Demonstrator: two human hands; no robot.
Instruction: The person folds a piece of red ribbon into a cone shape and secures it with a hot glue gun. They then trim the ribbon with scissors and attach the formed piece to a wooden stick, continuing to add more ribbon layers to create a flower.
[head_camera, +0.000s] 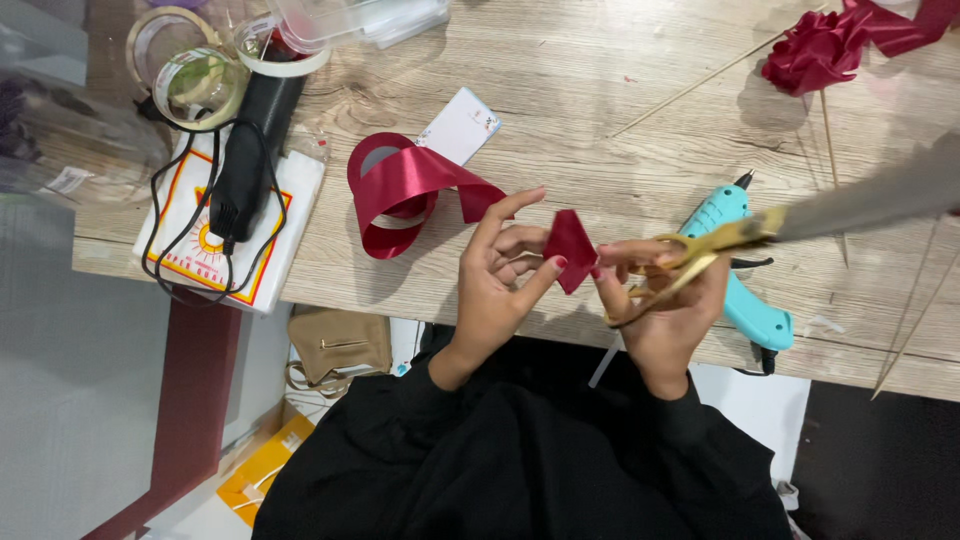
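**Ribbon piece pinched over bench edge, scissors in right hand**

Wooden bench (600, 90) is spread with craft items. Ribbon roll (395, 195) is left near for feeding. Glue gun (735, 260) is parked beside. Left hand (495, 275), half open, pinches a folded red ribbon piece (570, 250); right hand (665, 300) is closed around gold scissors (720, 245), also steadying the piece.

Even indoor light, motion-blurred scissors (800, 225) blades.

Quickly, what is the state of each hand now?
Left hand: pinching a folded red ribbon piece.
Right hand: closed around gold scissors, fingertips also on the ribbon piece.
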